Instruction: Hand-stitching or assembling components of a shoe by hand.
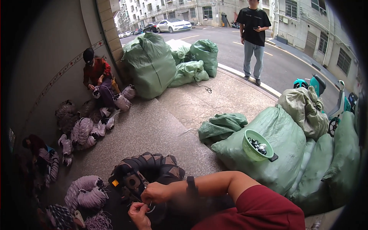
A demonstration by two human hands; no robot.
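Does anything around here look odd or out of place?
Mildly: the green plastic basket of small dark pieces perches on a bulging green sack and appears tilted, an unsteady-looking spot. No spill shows.

Right hand (156,192) curled into a grip here, left hand (140,215) pinching just below it; right forearm (210,184) stretching away to the grip's right, elbow (232,179) bent.

Pale daylight enters from the far street (230,46), the brightest area. The left wall (50,50) is dim, sinking into deep shadow at near left. Both the left hand (139,217) and right hand (156,192) are visible but slightly soft. Fisheye curvature bends the far-right buildings (326,34); black surrounds the edges.
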